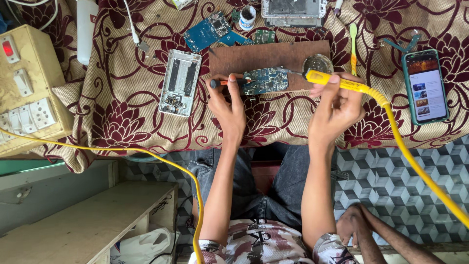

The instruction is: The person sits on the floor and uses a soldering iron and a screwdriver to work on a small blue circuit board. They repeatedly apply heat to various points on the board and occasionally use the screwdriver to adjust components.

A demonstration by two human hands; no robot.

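A blue circuit board (pixel 266 80) lies on a brown wooden board (pixel 254 57) on the patterned cloth. My left hand (pixel 227 107) holds a small tool with a red and black handle (pixel 225 82), its tip resting on the circuit board's left edge. My right hand (pixel 336 106) grips a yellow soldering iron (pixel 337 82), whose metal tip points at the circuit board's right end. A round tin (pixel 317 63) sits just behind the iron's tip.
An open phone frame (pixel 180 82) lies left of the wooden board. A lit smartphone (pixel 425 85) rests at the right. More boards (pixel 207 30), a small jar (pixel 248 17) and a switch box (pixel 27 90) surround them. Another person's hand (pixel 354 225) shows at bottom right.
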